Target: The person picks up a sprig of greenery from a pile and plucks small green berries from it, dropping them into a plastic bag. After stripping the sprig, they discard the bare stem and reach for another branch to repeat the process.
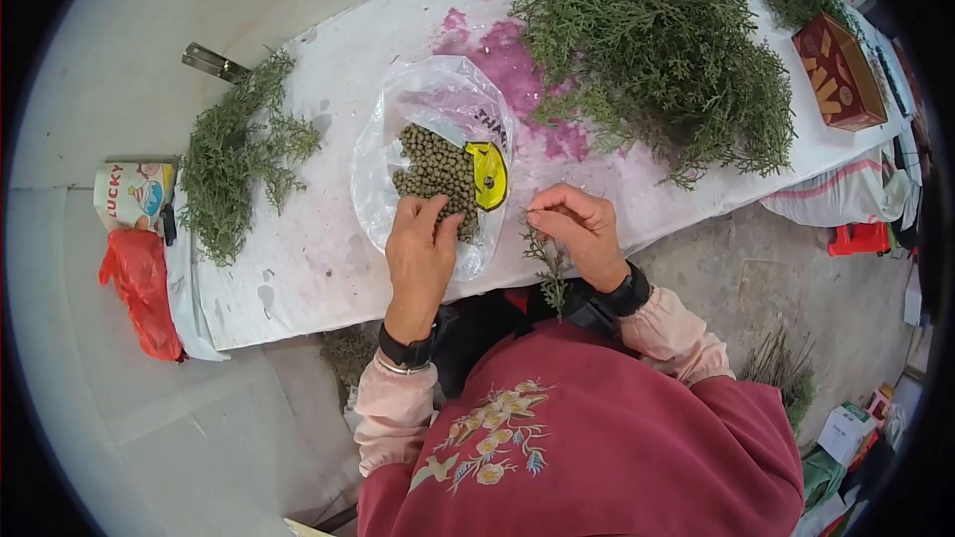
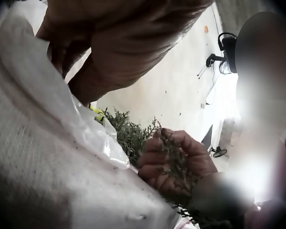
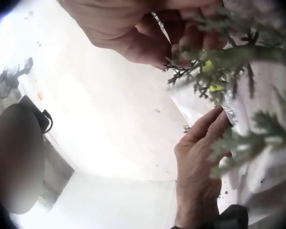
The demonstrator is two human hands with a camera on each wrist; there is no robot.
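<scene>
A clear plastic bag (image 1: 373,154) lies open on the table, holding many small round olive-brown beads (image 1: 430,164) and a yellow packet (image 1: 487,176). My left hand (image 1: 420,254) reaches over the bag's near side, its bent fingers down at the beads. Whether a bead is between those fingertips I cannot tell. To the right of the bag, my right hand (image 1: 577,229) pinches a green leafy sprig (image 1: 550,273) by its upper end between thumb and fingers. The sprig hangs toward my lap. In the right wrist view, its leaves (image 3: 233,62) spread across the picture, blurred up close.
A big heap of green sprigs (image 1: 662,60) covers the back right of the white table (image 1: 308,288), a smaller pile (image 1: 234,159) its left. A red box (image 1: 841,75) stands far right. At the left edge hangs a red plastic bag (image 1: 142,288). Pink stains mark the tabletop.
</scene>
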